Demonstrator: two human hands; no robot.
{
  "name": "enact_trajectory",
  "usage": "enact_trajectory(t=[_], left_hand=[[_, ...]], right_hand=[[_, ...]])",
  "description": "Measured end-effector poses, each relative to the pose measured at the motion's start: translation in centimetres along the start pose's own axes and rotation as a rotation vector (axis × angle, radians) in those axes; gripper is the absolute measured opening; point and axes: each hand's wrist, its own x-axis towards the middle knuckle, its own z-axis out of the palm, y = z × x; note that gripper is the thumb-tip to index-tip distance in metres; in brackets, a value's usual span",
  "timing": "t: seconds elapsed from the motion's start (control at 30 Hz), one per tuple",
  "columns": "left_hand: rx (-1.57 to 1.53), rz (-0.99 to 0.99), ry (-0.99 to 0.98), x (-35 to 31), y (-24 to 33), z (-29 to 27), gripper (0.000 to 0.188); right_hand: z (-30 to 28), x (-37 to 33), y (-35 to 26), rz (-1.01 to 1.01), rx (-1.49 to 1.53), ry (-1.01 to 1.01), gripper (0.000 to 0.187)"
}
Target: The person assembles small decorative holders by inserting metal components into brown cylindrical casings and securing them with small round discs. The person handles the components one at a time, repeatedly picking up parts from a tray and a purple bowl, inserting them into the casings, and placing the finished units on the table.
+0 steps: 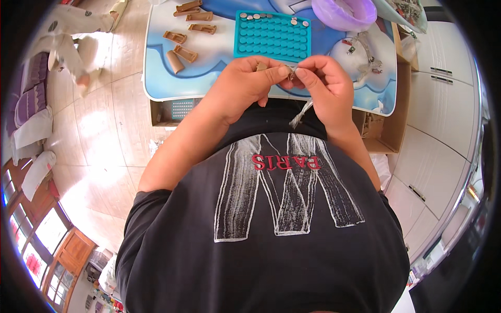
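Observation:
My left hand (244,83) is closed around a small brown plastic casing (262,66), mostly hidden by the fingers. Thumb and fingertips of my right hand (330,86) pinch at the casing's end, touching the left thumb. What lies between those fingertips is too small to make out. Below the right hand hangs a thin bundle of pale wires (301,113). Just beyond both hands, a teal tray (272,39) with rows of round pockets lies on the table. Several silver button cells (257,16) sit along its far rows.
Several brown casings (201,28) lie at the table's left. Wired small parts (360,52) are on the right, below a purple basin (344,14) and a clear bag (409,15). A cardboard box (387,130) stands beside the table. Another person's leg (68,57) is at far left.

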Motion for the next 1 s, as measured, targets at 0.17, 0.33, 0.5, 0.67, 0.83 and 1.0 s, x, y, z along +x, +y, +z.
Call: enact_trajectory(t=[0.17, 0.33, 0.5, 0.67, 0.83, 1.0], left_hand=[[-0.006, 0.005, 0.037, 0.2, -0.4, 0.1, 0.028], [-0.028, 0.002, 0.047, 0.4, -0.8, 0.0, 0.027], [0.005, 0.003, 0.091, 0.4, -0.9, 0.2, 0.027], [0.096, 0.021, 0.124, 0.2, -0.6, 0.3, 0.025], [0.291, 0.012, 0.069, -0.1, -0.5, -0.2, 0.023], [0.004, -0.033, 0.108, -0.4, 0.0, -0.4, 0.033]], right_hand=[[0.3, -0.2, 0.7, -0.166, -0.137, -0.008, 0.008], [0.0, 0.1, 0.7, -0.299, -0.294, -0.01, 0.007], [-0.2, 0.1, 0.9, -0.322, -0.327, -0.013, 0.007], [-0.3, 0.2, 1.0, -0.303, -0.309, 0.024, 0.008], [-0.7, 1.0, 0.2, -0.274, -0.373, -0.121, 0.007], [-0.5, 1.0, 0.4, -0.138, -0.222, -0.056, 0.006]])
